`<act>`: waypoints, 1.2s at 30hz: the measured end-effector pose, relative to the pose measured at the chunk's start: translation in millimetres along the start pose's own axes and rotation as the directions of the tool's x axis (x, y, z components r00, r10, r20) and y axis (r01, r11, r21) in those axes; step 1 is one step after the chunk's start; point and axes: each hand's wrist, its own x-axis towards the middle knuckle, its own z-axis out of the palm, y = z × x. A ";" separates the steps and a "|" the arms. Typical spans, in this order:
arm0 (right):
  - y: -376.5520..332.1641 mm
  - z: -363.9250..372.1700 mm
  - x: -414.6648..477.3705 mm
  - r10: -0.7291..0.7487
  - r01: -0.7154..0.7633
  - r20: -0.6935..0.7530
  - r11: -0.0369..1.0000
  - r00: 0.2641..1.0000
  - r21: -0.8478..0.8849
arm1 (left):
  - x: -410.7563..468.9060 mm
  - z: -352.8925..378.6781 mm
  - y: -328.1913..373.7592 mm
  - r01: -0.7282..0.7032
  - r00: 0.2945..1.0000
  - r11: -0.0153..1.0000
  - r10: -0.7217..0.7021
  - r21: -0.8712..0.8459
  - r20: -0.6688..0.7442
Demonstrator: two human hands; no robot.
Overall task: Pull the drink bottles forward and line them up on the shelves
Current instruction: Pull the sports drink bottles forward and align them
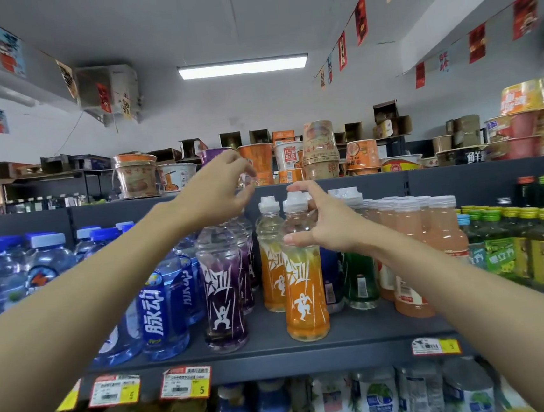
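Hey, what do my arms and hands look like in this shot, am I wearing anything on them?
The left forearm and right forearm are bare, with no sleeve or cuff in view. The left hand and right hand are ungloved. No watch, bracelet or ring shows on either, though the left fingertips are blurred.

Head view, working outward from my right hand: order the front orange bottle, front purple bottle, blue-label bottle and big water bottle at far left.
1. front orange bottle, at the right hand, fingers on it.
2. front purple bottle, one row left.
3. blue-label bottle, further left.
4. big water bottle, far left.
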 end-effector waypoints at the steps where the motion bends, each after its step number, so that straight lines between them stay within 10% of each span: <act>1: -3.3 6.7 1.9 -0.001 0.001 0.006 0.999 1.000 0.036 | -7.0 -4.0 -5.7 0.014 1.000 1.000 -0.014 -0.005 -0.019; 36: -26.4 32.9 -9.8 0.087 -0.102 0.123 0.988 0.989 0.116 | -71.7 34.7 -20.5 0.116 0.991 0.949 -0.132 -0.292 -0.036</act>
